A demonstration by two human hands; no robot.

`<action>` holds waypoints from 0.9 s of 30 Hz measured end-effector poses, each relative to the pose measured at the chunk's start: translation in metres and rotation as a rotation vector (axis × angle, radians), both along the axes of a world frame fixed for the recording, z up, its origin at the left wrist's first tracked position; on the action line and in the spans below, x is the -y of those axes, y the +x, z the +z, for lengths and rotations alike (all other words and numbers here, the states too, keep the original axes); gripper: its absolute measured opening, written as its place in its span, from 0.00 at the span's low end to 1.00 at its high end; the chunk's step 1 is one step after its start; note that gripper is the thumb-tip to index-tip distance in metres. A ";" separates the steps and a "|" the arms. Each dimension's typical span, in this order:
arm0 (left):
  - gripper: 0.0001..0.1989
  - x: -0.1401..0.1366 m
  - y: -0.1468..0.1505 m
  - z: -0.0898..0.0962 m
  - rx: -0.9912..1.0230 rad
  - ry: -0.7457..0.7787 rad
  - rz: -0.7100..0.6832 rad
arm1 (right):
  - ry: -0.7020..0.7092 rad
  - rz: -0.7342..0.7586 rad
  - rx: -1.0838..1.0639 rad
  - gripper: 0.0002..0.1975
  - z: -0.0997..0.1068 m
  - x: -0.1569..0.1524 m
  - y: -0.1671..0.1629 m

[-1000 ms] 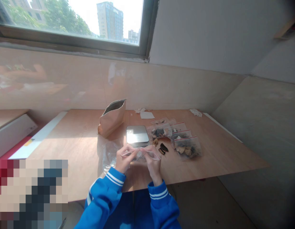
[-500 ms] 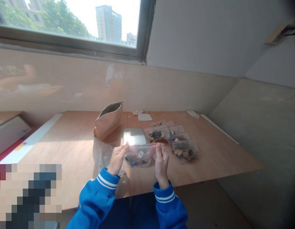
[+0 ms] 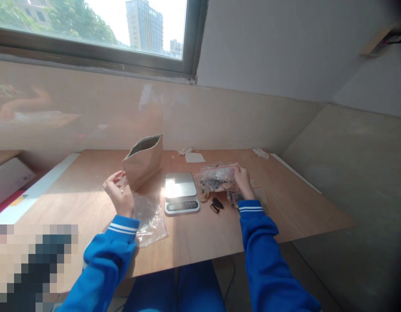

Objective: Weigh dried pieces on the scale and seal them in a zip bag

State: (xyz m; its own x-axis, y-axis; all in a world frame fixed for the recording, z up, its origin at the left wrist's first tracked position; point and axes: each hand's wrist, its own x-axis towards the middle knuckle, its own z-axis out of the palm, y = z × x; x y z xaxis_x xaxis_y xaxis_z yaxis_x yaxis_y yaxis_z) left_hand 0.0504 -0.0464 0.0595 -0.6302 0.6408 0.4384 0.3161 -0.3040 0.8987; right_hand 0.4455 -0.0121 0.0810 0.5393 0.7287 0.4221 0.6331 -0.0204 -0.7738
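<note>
My right hand (image 3: 243, 177) pinches the top corner of a clear zip bag (image 3: 220, 173) with dark dried pieces and a small white packet inside. This bag lies over other filled zip bags on the right. My left hand (image 3: 118, 193) is beside the left edge of an upright brown paper bag (image 3: 143, 162), fingers apart and loosely bent; whether it touches the bag I cannot tell. A white kitchen scale (image 3: 181, 206) with a metal plate stands between my hands. Dark loose pieces (image 3: 216, 204) lie on the table just right of the scale.
An unfilled clear plastic bag (image 3: 151, 225) lies left of the scale on the wooden table (image 3: 207, 242). A white paper piece (image 3: 194, 157) and crumpled tissue (image 3: 260, 153) are near the wall. A white box (image 3: 12, 175) stands at far left.
The zip bag has moved from in front of the scale to the pile on the right. My left hand has let go of it and moved left to the paper bag. The scale's display now shows.
</note>
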 end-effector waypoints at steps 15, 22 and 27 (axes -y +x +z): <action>0.38 -0.047 -0.030 -0.053 -0.441 -0.505 -0.202 | -0.271 0.596 0.705 0.22 -0.071 0.090 -0.065; 0.32 -0.055 -0.039 -0.059 -0.567 -0.553 -0.222 | -0.256 0.567 0.791 0.12 -0.073 0.075 -0.066; 0.30 -0.056 -0.048 -0.062 -0.526 -0.514 -0.293 | -0.150 0.585 0.651 0.12 -0.081 0.081 -0.071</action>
